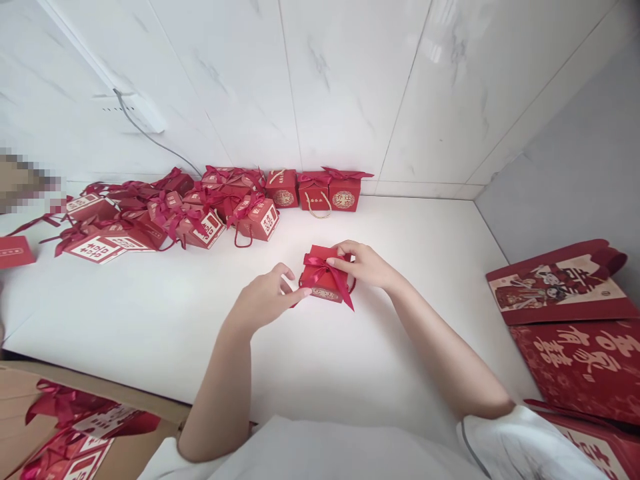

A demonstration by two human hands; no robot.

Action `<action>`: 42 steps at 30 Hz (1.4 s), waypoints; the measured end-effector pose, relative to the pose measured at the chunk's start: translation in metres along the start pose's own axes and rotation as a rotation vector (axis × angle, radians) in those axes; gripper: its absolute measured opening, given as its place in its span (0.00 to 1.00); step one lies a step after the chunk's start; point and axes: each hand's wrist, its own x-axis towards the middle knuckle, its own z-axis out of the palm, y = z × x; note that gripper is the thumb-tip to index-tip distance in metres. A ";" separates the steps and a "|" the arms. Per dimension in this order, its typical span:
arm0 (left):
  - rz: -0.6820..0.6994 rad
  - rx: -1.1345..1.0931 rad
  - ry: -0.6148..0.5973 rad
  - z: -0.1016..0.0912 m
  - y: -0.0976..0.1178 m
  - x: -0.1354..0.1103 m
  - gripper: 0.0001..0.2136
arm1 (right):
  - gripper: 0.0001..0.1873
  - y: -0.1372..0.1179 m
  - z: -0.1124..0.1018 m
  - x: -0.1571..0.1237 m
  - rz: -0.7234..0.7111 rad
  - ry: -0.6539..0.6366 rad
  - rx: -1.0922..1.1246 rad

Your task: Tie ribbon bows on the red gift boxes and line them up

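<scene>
A small red gift box stands on the white table, with a shiny red ribbon bow across its top and a gold round pattern on its front. My right hand grips the box at its right top corner, thumb on the ribbon and fingers behind. At the left side is my left hand, its thumb tip against the front left edge and its index finger curved apart from the thumb. A dark red cord handle shows at the right side of the box.
Several similar ribboned boxes crowd the table's back left, and more line the wall. Large red gift bags lean at the right. A cardboard carton with red boxes sits below the front left edge. A cable runs down the wall.
</scene>
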 end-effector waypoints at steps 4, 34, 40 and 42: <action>0.208 0.068 0.206 -0.015 0.007 0.018 0.18 | 0.23 -0.001 -0.009 0.001 0.048 -0.135 0.228; 0.501 -0.162 0.170 0.049 0.006 0.073 0.03 | 0.17 0.026 -0.004 0.005 0.052 -0.118 0.555; 0.433 -0.342 0.137 0.037 -0.004 0.067 0.09 | 0.16 0.015 -0.015 0.001 0.049 -0.162 0.449; 0.444 -0.372 0.138 0.033 -0.011 0.068 0.09 | 0.16 0.014 -0.017 0.000 0.030 -0.187 0.434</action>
